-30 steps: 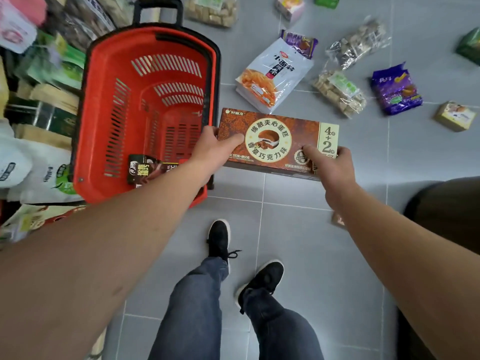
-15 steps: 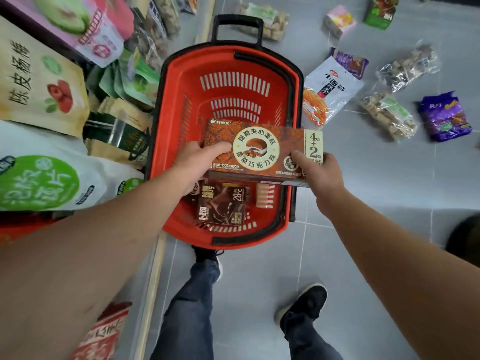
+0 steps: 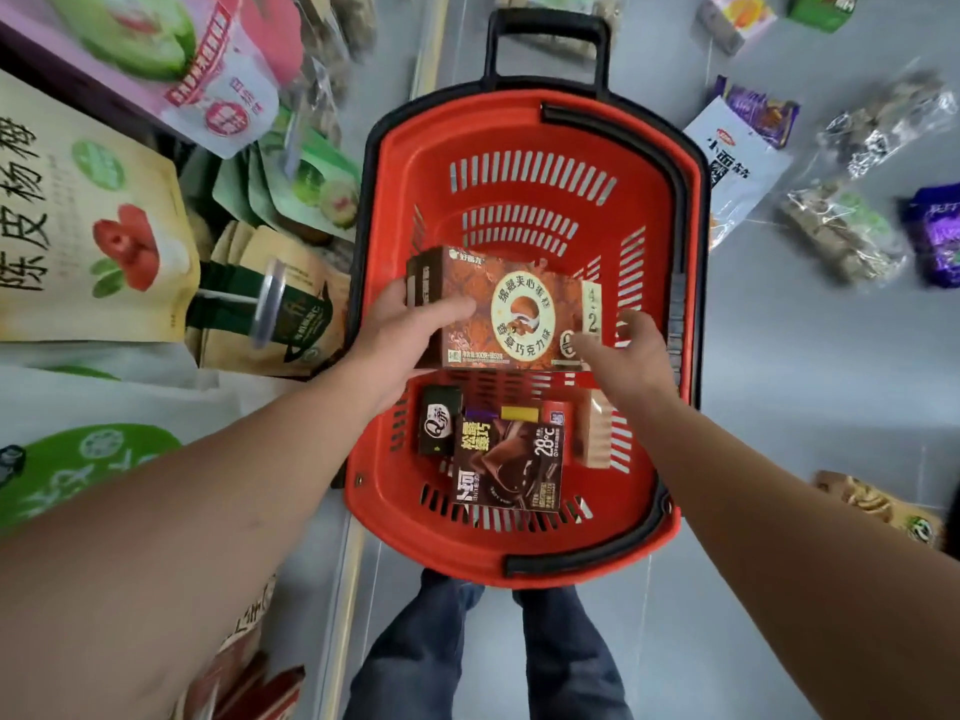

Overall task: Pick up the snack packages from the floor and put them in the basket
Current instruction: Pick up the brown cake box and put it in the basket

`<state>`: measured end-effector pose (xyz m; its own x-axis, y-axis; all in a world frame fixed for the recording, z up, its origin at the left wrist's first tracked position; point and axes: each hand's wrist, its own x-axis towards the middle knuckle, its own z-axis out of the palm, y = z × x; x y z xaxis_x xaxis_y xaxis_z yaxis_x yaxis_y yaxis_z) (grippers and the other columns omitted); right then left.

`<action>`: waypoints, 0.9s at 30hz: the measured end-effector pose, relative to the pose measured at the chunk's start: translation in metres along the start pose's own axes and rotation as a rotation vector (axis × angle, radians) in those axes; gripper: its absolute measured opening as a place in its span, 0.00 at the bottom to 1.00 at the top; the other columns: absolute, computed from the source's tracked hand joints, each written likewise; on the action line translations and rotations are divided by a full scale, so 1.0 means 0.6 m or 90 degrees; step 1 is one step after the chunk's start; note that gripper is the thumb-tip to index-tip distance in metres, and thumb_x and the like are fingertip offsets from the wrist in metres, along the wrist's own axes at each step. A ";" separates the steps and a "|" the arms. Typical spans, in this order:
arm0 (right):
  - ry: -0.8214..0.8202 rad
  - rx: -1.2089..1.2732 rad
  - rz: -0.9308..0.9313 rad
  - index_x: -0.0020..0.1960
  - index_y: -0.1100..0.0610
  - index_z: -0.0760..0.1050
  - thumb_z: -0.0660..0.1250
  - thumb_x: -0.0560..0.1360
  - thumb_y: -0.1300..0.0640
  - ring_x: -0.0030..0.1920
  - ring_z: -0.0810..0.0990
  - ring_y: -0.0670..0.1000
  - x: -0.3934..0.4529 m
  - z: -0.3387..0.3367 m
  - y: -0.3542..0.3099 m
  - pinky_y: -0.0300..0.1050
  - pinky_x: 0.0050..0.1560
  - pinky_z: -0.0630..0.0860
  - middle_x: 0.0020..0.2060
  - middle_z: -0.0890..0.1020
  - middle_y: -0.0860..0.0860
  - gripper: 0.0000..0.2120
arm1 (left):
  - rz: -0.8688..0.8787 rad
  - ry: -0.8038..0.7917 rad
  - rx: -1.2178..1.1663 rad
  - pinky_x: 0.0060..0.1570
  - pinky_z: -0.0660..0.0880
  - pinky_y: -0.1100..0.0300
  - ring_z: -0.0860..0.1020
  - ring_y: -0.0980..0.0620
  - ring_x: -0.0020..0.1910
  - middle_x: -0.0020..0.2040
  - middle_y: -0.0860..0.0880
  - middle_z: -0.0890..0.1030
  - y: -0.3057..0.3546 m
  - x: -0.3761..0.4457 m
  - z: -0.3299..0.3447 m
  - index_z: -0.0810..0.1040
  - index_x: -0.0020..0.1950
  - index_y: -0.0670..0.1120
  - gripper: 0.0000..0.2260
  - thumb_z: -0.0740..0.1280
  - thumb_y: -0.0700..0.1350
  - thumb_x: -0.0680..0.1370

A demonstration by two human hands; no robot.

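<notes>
Left hand [image 3: 410, 330] gripped the brown cake box [image 3: 511, 309] at frame centre, over the red basket [image 3: 519, 142] for release; right hand [image 3: 631, 350] lay open, fingers loose beside the box.

A grey tiled floor [image 3: 779, 459] lies beside a low shop shelf [image 3: 130, 252] full of goods at left.

grey tiled floor [image 3: 779, 407] | red basket [image 3: 395, 210] | white snack bag [image 3: 737, 163] | purple packet [image 3: 935, 236]
</notes>
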<state>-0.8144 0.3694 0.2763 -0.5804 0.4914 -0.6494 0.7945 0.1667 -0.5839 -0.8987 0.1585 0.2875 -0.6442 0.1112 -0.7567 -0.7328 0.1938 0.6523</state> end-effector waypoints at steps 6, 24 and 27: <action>-0.187 -0.045 -0.027 0.72 0.49 0.68 0.71 0.75 0.54 0.56 0.78 0.47 0.045 0.051 0.014 0.39 0.54 0.74 0.65 0.76 0.48 0.27 | 0.054 0.050 0.151 0.39 0.73 0.62 0.81 0.54 0.46 0.48 0.51 0.82 -0.044 0.066 0.027 0.74 0.57 0.47 0.23 0.80 0.46 0.66; -0.156 -0.156 0.061 0.64 0.55 0.75 0.71 0.73 0.59 0.50 0.79 0.50 0.194 0.084 0.117 0.41 0.49 0.74 0.51 0.81 0.49 0.20 | -0.048 -0.087 0.141 0.64 0.74 0.45 0.79 0.49 0.61 0.65 0.52 0.79 -0.203 0.233 0.189 0.68 0.71 0.53 0.25 0.67 0.41 0.75; -0.106 -0.201 0.081 0.64 0.57 0.72 0.71 0.73 0.59 0.55 0.79 0.56 0.219 0.091 0.131 0.43 0.49 0.72 0.54 0.81 0.53 0.20 | -0.057 -0.093 0.154 0.65 0.74 0.45 0.78 0.51 0.60 0.62 0.54 0.79 -0.217 0.248 0.210 0.70 0.69 0.53 0.22 0.68 0.42 0.76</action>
<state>-0.8379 0.4003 0.1187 -0.4747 0.3842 -0.7919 0.8628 0.3810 -0.3323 -0.8713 0.2728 0.0844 -0.5286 0.2190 -0.8202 -0.7002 0.4337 0.5671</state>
